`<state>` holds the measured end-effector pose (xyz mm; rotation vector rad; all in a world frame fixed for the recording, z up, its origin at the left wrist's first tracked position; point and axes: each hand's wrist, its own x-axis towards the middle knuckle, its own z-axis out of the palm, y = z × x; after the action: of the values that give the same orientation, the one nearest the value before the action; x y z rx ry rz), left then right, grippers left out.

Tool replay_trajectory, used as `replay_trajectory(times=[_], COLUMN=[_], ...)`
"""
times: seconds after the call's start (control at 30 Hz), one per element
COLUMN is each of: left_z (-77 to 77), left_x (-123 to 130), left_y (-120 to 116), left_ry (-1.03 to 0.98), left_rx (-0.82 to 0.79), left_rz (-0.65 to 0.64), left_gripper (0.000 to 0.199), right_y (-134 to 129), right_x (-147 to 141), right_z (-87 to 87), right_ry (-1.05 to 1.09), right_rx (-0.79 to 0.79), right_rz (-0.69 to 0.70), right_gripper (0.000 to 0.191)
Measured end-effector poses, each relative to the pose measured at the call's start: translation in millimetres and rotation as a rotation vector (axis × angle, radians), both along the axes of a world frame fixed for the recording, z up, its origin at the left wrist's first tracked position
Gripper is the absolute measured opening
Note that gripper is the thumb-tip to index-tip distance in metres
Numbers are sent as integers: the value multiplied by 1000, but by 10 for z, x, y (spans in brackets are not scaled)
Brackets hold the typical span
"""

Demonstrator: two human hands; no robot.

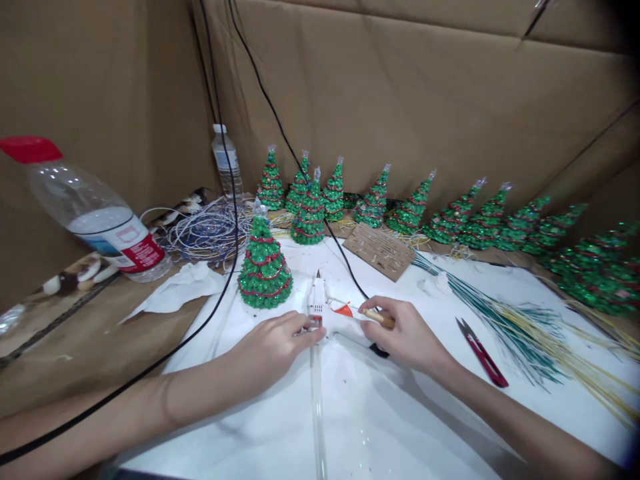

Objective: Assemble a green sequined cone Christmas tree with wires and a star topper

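My left hand (285, 337) is closed around the lower end of a white vented device (317, 300) with a dark pointed tip and a red part near my fingers. A clear tube (317, 407) runs from below it toward the front edge. My right hand (403, 333) grips a thin tool with a wooden handle (379, 317); its slim end points left toward the device. A small orange-red triangular piece (344, 309) lies by that end; whether they touch, I cannot tell. Something black (379, 351) shows below my right fingers. A green beaded Christmas tree (265, 270) stands left of the device.
Several similar trees (410, 205) line the back. Red thread snips (483, 353) and green and yellow wires (515, 327) lie right, a brown board (379, 251) behind. Left are tangled wire (203, 230), tissue (183, 288) and bottles (107, 217). Black cables (235, 200) hang across.
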<state>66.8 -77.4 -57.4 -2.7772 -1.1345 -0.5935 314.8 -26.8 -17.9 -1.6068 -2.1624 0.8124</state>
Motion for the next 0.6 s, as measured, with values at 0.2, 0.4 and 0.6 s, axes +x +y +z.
replay_trajectory(times=[0.2,0.4,0.6], left_z=[25,52,52], left_x=[10,-14,-18], left_y=[43,87,130], left_ry=[-72,-37,-57], left_rx=[-87,-176,-200], left_rz=[-39,-61,-134], left_gripper=[33,43,43], right_y=[382,660,726], right_x=[-114,-250,-299], right_z=[-40,-266,-355], right_ry=[198,248,260], right_rx=[71,119,175], right_rz=[62,139,166], right_gripper=[19,24,27])
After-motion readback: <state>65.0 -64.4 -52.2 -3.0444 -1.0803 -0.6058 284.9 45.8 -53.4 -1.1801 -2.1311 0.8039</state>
